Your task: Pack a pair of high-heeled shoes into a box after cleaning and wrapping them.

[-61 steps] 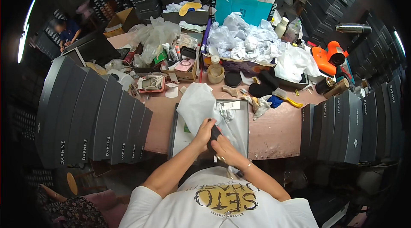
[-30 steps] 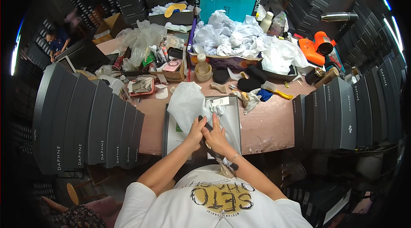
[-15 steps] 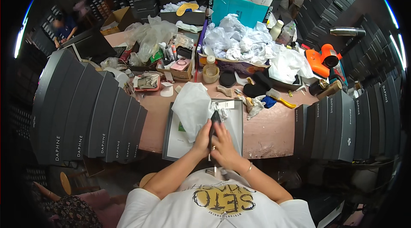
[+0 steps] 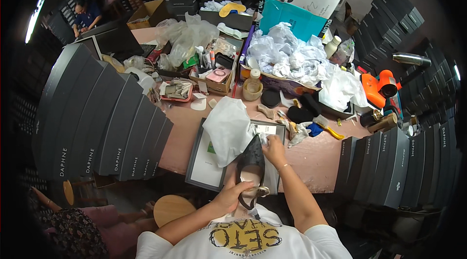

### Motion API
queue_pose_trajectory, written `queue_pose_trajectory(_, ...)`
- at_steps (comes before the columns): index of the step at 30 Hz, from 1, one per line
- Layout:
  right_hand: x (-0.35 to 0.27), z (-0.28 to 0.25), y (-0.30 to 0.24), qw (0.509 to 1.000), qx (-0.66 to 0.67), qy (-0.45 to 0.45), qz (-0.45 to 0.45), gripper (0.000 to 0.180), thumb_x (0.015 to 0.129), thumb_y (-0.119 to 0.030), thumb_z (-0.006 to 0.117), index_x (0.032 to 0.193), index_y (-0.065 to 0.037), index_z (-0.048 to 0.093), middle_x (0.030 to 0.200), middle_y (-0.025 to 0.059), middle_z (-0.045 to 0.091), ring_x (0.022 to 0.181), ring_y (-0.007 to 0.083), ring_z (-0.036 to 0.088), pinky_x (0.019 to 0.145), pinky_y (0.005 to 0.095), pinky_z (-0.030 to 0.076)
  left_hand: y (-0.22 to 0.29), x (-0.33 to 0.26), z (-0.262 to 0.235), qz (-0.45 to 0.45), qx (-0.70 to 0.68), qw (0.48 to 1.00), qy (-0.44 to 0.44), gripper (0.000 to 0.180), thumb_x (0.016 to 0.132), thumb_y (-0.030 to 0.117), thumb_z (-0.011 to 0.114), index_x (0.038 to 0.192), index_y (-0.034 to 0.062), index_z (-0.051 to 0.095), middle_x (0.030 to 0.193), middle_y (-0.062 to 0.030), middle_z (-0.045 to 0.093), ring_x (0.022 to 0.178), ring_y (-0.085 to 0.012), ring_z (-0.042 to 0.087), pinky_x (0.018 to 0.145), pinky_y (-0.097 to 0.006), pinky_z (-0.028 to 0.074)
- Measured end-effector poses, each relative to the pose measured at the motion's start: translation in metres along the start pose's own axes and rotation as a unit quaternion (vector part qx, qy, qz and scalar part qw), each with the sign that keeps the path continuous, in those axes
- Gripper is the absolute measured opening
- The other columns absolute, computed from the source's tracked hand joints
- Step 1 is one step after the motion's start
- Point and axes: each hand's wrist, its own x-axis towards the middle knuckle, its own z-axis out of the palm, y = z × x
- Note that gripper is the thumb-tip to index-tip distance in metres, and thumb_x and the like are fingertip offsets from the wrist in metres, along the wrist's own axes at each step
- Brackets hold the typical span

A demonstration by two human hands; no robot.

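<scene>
Noting pale-lettered dark boxes (image 4: pixel 103 127), we see left hand (image 4: pixel 233 195) clasping black shoe (image 4: pixel 251 156), right hand (image 4: pixel 275 151) by crumpled paper (image 4: pixel 263 138), its grip unclear.

Left hand (image 4: pixel 230 197) grips black shoe (image 4: pixel 252 153) near heel; right hand (image 4: pixel 275 151), I see, curled beside its toe.

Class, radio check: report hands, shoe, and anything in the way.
Left hand gripping black shoe near heel. Right hand at crumpled paper by toe. White sheet partly covering open box.
</scene>
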Motion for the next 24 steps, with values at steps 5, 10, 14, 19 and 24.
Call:
queue_pose_trajectory(5,-0.027,-0.121,-0.079,0.835,0.531,-0.055,0.133,0.020,0.080,-0.004,0.062,0.097,0.000,0.054,0.086,0.0052,0.056,0.077,0.0110,0.057,0.067,0.0262,0.048,0.000,0.015,-0.038,-0.057,-0.080,0.994,-0.045,0.063,0.081,0.006,0.060,0.137,0.0115,0.030,0.119,-0.0090,0.051,0.109,-0.0219,0.055,0.093,-0.040,0.049)
queue_pose_trajectory(10,-0.034,-0.148,-0.133,0.970,0.101,-0.200,-0.092,0.034,0.072,-0.017,0.069,0.098,-0.002,0.053,0.088,0.0196,0.060,0.076,0.0381,0.062,0.064,0.0425,0.051,0.003,0.022,-0.023,-0.005,-0.029,0.998,-0.060,0.081,0.075,0.001,0.057,0.143,0.0211,0.019,0.126,-0.0096,0.042,0.115,-0.0218,0.048,0.093,-0.037,0.048)
queue_pose_trajectory(14,-0.038,-0.119,-0.132,0.988,0.033,-0.151,-0.007,0.033,0.074,-0.015,0.068,0.099,-0.003,0.050,0.087,0.0190,0.061,0.077,0.0402,0.061,0.064,0.0457,0.050,-0.010,0.026,-0.012,-0.016,0.006,0.997,-0.072,0.085,0.074,-0.001,0.056,0.144,0.0217,0.012,0.123,-0.0074,0.040,0.110,-0.0192,0.049,0.088,-0.032,0.049)
queue_pose_trajectory(19,-0.055,-0.104,-0.117,0.986,0.105,-0.065,-0.110,0.027,0.075,-0.008,0.068,0.099,-0.005,0.055,0.084,0.0122,0.059,0.076,0.0338,0.060,0.065,0.0433,0.047,-0.002,0.032,-0.014,-0.074,0.003,0.996,-0.054,0.083,0.073,-0.002,0.052,0.142,0.0225,0.013,0.118,-0.0079,0.041,0.105,-0.0175,0.050,0.086,-0.031,0.049)
queue_pose_trajectory(24,-0.030,-0.090,-0.102,0.997,0.017,0.044,-0.054,0.046,0.069,-0.012,0.077,0.110,-0.005,0.059,0.101,0.0117,0.059,0.094,0.0333,0.058,0.084,0.0405,0.046,-0.009,0.048,-0.007,-0.077,0.068,0.994,-0.035,0.077,0.075,-0.003,0.050,0.143,0.0178,0.021,0.117,-0.0070,0.045,0.104,-0.0175,0.053,0.088,-0.031,0.049)
